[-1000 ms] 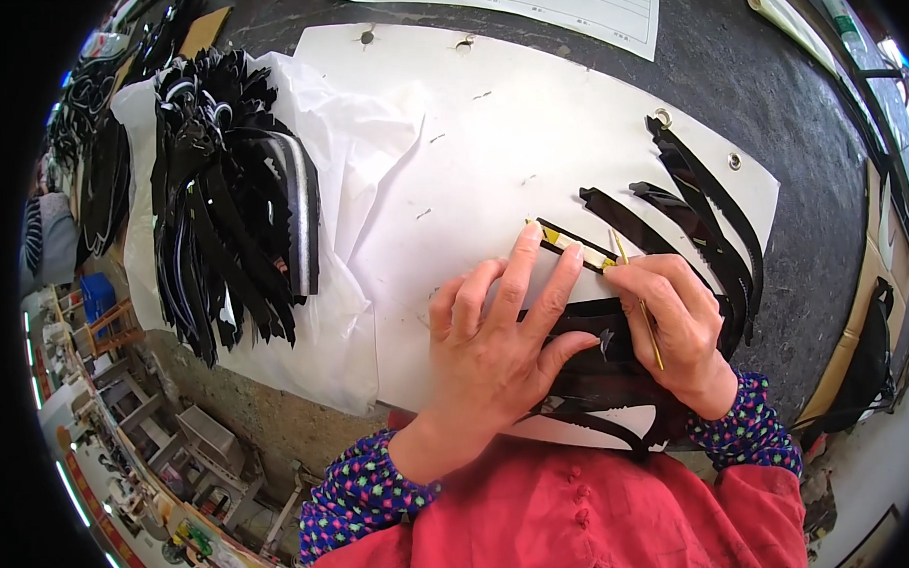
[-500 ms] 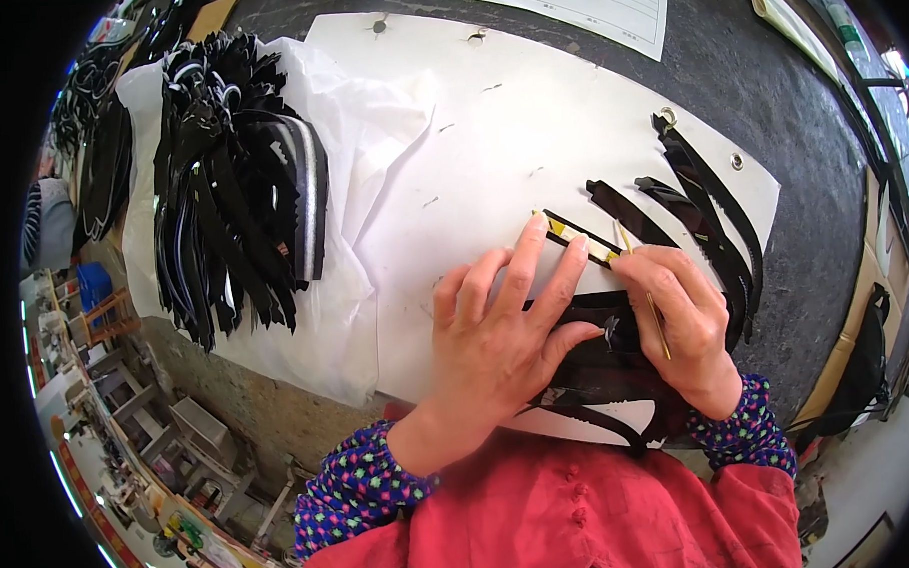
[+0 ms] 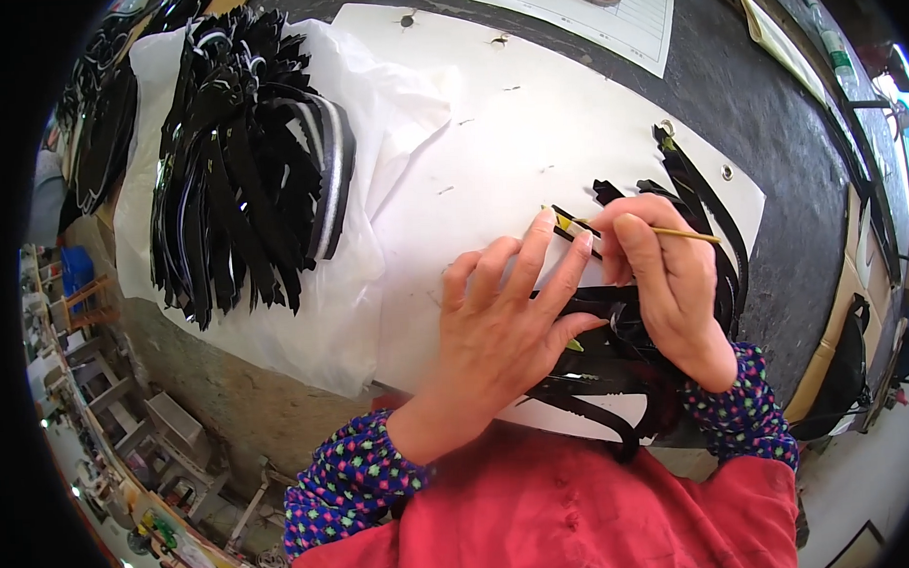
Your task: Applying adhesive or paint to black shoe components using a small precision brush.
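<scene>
My left hand [image 3: 511, 327] lies spread, with its index and middle fingertips pressing on a small black strip with yellow parts [image 3: 573, 223] on the white board [image 3: 490, 153]. In my right hand [image 3: 670, 281] is a thin gold-coloured stick [image 3: 691, 235], pinched between thumb and fingers. Its shaft points right, and the other end reaches toward the yellow part; my fingers partly hide the strip. Beneath and between my hands lie glossy black pieces [image 3: 578, 385]. Several long curved black strips [image 3: 710, 190] lie just beyond my right hand.
A big heap of black strips [image 3: 236, 181], one with a silver band, sits on white plastic sheeting [image 3: 384, 116] at the left. A printed paper sheet [image 3: 646, 22] lies on the dark tabletop [image 3: 708, 85] at the far side. A black bundle [image 3: 837, 356] is at the right edge.
My right hand has shifted up and left onto the strip, and the stick has turned from nearly upright to nearly level. My left hand keeps its place on the strip.
</scene>
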`<state>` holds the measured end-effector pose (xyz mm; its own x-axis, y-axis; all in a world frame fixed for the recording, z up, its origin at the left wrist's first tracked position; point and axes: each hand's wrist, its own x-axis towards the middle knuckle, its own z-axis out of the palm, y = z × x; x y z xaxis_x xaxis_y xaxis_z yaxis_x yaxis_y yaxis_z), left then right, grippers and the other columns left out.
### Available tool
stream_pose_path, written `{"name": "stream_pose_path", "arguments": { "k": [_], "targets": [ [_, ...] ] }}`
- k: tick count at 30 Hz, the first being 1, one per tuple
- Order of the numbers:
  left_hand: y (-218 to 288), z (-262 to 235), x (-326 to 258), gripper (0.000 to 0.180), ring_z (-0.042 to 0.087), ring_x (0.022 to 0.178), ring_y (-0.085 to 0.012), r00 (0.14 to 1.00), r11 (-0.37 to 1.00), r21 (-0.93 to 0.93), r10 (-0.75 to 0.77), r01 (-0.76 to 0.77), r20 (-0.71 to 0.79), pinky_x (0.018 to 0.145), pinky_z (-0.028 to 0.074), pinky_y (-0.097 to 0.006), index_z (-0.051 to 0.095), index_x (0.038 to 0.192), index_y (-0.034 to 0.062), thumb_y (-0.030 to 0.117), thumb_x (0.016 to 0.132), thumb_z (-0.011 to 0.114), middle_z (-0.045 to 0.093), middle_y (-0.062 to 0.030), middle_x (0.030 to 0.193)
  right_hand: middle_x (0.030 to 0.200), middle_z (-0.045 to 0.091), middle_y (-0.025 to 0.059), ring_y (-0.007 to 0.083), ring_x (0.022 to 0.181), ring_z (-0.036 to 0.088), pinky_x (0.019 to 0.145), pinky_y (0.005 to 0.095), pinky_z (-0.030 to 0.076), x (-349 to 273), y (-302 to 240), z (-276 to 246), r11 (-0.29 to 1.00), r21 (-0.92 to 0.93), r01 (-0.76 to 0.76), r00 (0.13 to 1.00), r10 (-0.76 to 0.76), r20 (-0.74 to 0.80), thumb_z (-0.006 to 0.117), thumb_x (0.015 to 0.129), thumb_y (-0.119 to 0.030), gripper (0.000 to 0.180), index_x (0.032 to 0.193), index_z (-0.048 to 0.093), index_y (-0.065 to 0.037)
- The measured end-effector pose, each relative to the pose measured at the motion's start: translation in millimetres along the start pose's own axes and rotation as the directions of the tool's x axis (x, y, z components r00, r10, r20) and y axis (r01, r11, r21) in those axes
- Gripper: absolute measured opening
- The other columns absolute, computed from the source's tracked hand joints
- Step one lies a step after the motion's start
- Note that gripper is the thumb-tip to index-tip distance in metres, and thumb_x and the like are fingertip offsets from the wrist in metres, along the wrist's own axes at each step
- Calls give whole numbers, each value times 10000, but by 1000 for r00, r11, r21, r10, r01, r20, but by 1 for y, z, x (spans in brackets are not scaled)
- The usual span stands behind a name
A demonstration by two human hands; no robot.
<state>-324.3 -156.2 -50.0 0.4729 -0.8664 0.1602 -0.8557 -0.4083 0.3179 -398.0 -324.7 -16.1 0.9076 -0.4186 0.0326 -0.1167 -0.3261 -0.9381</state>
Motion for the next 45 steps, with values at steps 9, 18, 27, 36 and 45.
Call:
{"name": "stream_pose_path", "arguments": {
  "k": [9, 18, 27, 36, 45],
  "targets": [
    [0, 4, -1, 671, 457, 1214, -208, 998, 998, -67, -22, 18, -53, 1031, 332, -404, 601, 1381, 226, 497, 786, 750, 467, -39, 1498, 922, 649, 115, 208, 640, 625, 564, 320, 502, 4, 16, 13, 958, -250, 144, 990, -141, 31, 525, 1047, -86, 144, 1053, 627, 16],
    [0, 3, -1, 674, 438, 1216, -211, 999, 998, -57, -28, 26, -25, 1035, 317, -398, 586, 1416, 248, 506, 809, 726, 447, -27, 1521, 858, 647, 110, 235, 628, 605, 565, 320, 484, 6, 23, 15, 958, -241, 153, 987, -159, -5, 529, 1043, -87, 127, 1016, 620, -3],
    [1, 2, -1, 650, 445, 1206, -216, 999, 998, -52, -28, 27, -17, 1032, 318, -398, 582, 1423, 251, 516, 840, 689, 457, -31, 1517, 868, 654, 109, 230, 636, 613, 560, 318, 480, 4, 23, 16, 975, -195, 104, 993, -112, -30, 529, 1046, -97, 146, 1000, 631, -2],
    [-1, 2, -2, 649, 466, 1184, -234, 998, 997, -73, -12, 8, -61, 1020, 339, -393, 584, 1425, 246, 505, 840, 695, 472, -50, 1500, 995, 652, 148, 291, 823, 642, 713, 366, 528, -15, 20, -7, 811, -493, 315, 931, -365, -6, 700, 879, 35, 169, 1044, 667, 15],
    [6, -10, -6, 554, 476, 1226, -252, 993, 993, -106, 33, -45, -117, 1061, 314, -430, 660, 1330, 177, 316, 807, 783, 516, -70, 1439, 1010, 655, 108, 290, 928, 637, 792, 394, 525, -24, 37, -13, 642, -665, 382, 885, -462, 62, 649, 762, 21, 295, 1054, 668, -19]
  ]
}}
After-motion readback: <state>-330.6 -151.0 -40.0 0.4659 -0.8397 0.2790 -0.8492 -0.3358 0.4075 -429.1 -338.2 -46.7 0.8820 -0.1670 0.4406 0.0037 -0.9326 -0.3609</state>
